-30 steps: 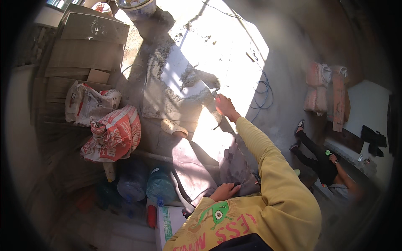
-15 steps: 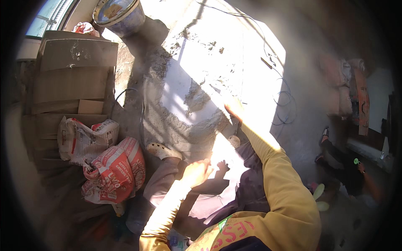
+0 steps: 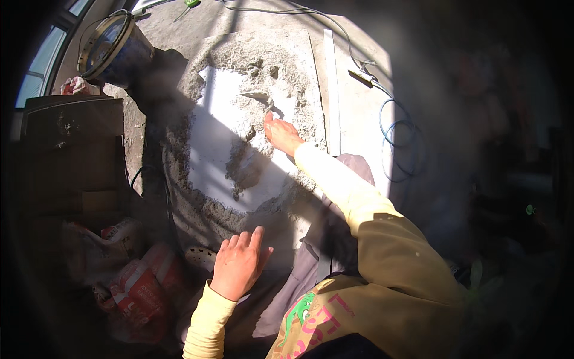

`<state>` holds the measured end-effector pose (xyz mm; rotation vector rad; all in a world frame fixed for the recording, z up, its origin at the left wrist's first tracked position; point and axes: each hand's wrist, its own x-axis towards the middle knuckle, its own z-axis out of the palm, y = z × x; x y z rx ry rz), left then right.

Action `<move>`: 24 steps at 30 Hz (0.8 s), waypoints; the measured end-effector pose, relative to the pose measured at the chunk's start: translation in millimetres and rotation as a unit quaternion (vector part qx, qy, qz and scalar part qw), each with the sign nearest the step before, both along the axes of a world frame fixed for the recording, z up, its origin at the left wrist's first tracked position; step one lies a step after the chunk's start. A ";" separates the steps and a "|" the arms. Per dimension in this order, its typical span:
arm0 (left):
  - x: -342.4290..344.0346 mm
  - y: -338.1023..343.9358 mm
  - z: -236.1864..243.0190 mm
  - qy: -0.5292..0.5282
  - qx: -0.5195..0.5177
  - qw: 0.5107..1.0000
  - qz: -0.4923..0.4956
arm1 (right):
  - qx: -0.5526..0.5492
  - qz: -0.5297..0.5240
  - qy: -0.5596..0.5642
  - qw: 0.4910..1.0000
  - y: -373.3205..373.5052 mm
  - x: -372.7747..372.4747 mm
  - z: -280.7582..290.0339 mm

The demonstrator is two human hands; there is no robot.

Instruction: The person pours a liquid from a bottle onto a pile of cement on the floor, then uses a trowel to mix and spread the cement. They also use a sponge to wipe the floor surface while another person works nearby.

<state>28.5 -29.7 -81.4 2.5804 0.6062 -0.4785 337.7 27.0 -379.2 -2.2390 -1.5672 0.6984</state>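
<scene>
My right hand (image 3: 283, 135) reaches over a bed of grey, lumpy mortar (image 3: 239, 45) on the floor. Its fingers are closed around what looks like a trowel (image 3: 256, 96), whose thin edge lies in the mortar; the handle is mostly hidden by the hand. A bright white patch (image 3: 209, 149) lies in the middle of the mortar, with a grey heap (image 3: 245, 164) on it. Nearer to me, my left hand (image 3: 238, 265) hovers above my lap, fingers stretched out and holding nothing.
A tilted bucket (image 3: 128, 51) stands at the far left, beside stacked brown boards or boxes (image 3: 72, 128). Red-and-white sacks (image 3: 140, 293) lie in shadow at the near left. Right of the mortar are a pale straight strip (image 3: 332, 96) and a coiled blue cable (image 3: 388, 134).
My right hand has moved forward and left, over the mortar. The left hand has gone from curled fingers to spread ones. The whole view has shifted.
</scene>
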 end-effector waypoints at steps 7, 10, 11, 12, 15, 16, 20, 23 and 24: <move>8.4 -33.6 0.0 -0.019 0.019 0.999 -0.039 | -0.039 0.088 -0.030 0.995 -25.2 30.1 59.1; 12.1 -34.6 7.8 -0.052 0.026 0.998 -0.030 | -0.036 0.060 -0.027 0.997 -25.7 44.6 67.7; 14.7 -33.3 8.5 -0.076 0.020 0.997 -0.022 | -0.002 0.046 -0.045 0.998 -16.0 49.3 66.9; 16.2 -32.8 9.7 -0.090 0.005 0.996 0.005 | 0.008 0.027 -0.064 0.998 0.7 54.1 63.6; 16.1 -31.3 8.8 -0.060 0.038 0.997 0.008 | 0.046 0.011 -0.094 0.994 56.8 71.2 43.7; 14.1 -32.1 7.2 -0.011 0.039 0.999 -0.002 | 0.014 0.030 -0.106 0.994 66.8 72.1 35.0; -1.0 -41.5 0.9 0.005 0.050 0.999 0.003 | -0.049 0.051 -0.029 0.997 62.8 61.0 7.0; -9.7 -49.5 -0.6 -0.037 0.039 0.998 0.016 | -0.034 0.029 0.031 0.999 42.5 46.5 5.1; -11.3 -50.2 -0.8 -0.051 0.027 0.998 0.021 | -0.066 0.068 -0.007 0.995 36.3 40.1 7.5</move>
